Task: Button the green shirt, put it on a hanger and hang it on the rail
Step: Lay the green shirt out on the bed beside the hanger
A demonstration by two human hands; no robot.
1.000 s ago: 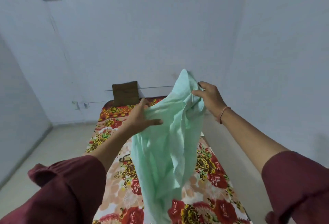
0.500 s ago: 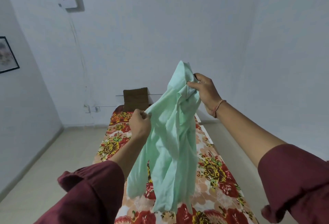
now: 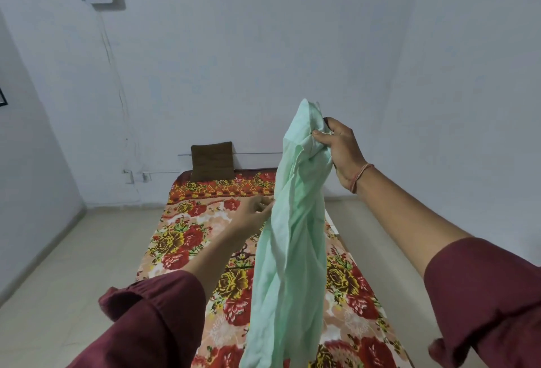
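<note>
The pale green shirt (image 3: pixel 289 250) hangs bunched in a long twisted drape over the bed. My right hand (image 3: pixel 336 145) is raised and grips it near the top, by the collar area. My left hand (image 3: pixel 253 215) is lower, at the shirt's left edge about a third of the way down. Its fingertips touch or pinch the cloth, but motion blur hides the grip. The shirt's buttons are hidden in the folds. No hanger is clearly visible.
A narrow bed with a red and yellow floral cover (image 3: pixel 187 239) lies below the shirt, with a brown cushion (image 3: pixel 212 161) at its head against the far wall. A thin horizontal rod or line (image 3: pixel 257 153) runs along that wall. Tiled floor flanks the bed.
My right hand has stayed raised with the shirt. My left hand has dropped from the upper part of the shirt to its left edge, and the shirt now hangs narrower and straighter.
</note>
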